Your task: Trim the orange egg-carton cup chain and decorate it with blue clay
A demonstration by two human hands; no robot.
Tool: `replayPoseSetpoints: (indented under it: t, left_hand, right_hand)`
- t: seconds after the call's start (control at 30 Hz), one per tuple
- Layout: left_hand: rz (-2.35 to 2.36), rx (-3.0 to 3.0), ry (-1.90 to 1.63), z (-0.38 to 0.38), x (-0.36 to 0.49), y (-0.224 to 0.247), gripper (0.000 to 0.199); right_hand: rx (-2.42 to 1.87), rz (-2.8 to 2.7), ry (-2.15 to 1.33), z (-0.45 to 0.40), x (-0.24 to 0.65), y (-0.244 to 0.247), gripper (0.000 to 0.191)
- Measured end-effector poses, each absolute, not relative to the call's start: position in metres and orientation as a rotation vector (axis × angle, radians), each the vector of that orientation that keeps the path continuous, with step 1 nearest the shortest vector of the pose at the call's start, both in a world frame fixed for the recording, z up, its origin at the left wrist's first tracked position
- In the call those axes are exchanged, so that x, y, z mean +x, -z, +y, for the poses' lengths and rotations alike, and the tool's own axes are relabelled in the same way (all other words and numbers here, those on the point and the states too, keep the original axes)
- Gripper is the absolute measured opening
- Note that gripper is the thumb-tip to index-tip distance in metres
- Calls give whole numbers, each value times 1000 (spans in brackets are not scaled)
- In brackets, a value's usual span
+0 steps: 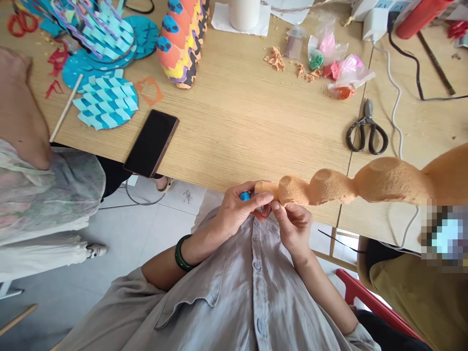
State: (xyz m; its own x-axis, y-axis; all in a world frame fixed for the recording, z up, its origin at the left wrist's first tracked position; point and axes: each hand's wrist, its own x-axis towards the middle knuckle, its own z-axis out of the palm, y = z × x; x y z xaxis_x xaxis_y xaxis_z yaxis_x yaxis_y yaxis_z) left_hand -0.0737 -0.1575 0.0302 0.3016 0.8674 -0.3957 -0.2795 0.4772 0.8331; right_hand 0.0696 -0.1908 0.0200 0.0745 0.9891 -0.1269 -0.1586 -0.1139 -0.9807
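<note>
A long orange piece (332, 186) with rounded, rough-textured bulges runs from the right edge to the middle of the view, narrowing toward its left tip. Around that tip my left hand (239, 207) is closed, its thumb lying along the near side. A small blue lump (244, 196) shows between the fingers of this hand. My right hand (293, 225) has thumb and fingers pinched together at the underside of the piece, close to the left thumb. Whatever the right fingertips may hold is too small to make out.
Black-handled scissors (367, 130) and cables lie at the right of the table (234, 122). A black phone (151, 143) rests near the front edge. Blue scaled discs (107, 102) and a painted orange piece (181, 41) are farther back. Another person's arm (22, 107) is at the left.
</note>
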Motion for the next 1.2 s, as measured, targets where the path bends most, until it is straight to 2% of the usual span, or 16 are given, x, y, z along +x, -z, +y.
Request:
replayPoseSetpoints:
  t: [0.13, 0.23, 0.4, 0.63, 0.93, 1.2]
  left_hand:
    - [947, 711, -838, -154, -78, -31, 44]
    - [866, 694, -810, -150, -82, -36, 48]
    - [838, 699, -757, -148, -82, -41, 33]
    - [936, 733, -822, -148, -77, -41, 42]
    - [912, 851, -866, -150, -86, -41, 36]
    - [956, 897, -917, -150, -87, -41, 33]
  right_hand:
    - [-1178, -877, -1413, -188, 68, -22, 35]
    - [-1133, -746, -1446, -185, 69, -22, 29]
    - [-1155, -726, -1442, -184, 72, -21, 26]
    - [-1146, -733, -1457, -187, 69, -23, 31]
    - [-1057, -532, -1573, -180, 72, -30, 28]
    - [-1015, -440, -1674, -175, 76, -29, 34]
